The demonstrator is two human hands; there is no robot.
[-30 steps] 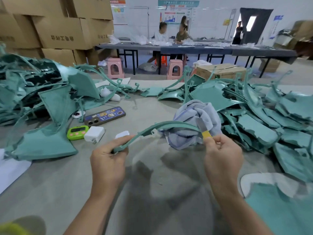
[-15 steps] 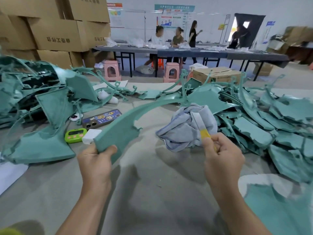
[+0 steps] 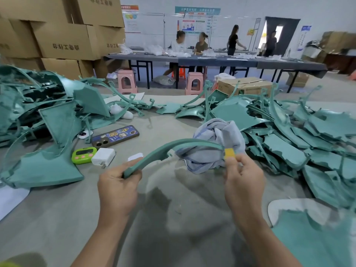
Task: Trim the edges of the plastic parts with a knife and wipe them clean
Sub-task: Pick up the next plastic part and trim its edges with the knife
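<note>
In the head view, the left hand [image 3: 117, 182] grips the near end of a curved green plastic part [image 3: 173, 146], which is held above the table [image 3: 57, 209]. The right hand [image 3: 243, 178] pinches a yellow-handled knife [image 3: 229, 152] at the part's far end, with a bunched grey cloth [image 3: 204, 158] just behind. Heaps of green parts [image 3: 289, 135] lie on both sides. A phone [image 3: 115, 136], a timer [image 3: 84, 155] and a charger [image 3: 103, 157] lie to the left.

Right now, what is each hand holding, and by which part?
The left hand grips the curved green plastic part by its near end. The right hand pinches the knife by its yellow handle.
</note>
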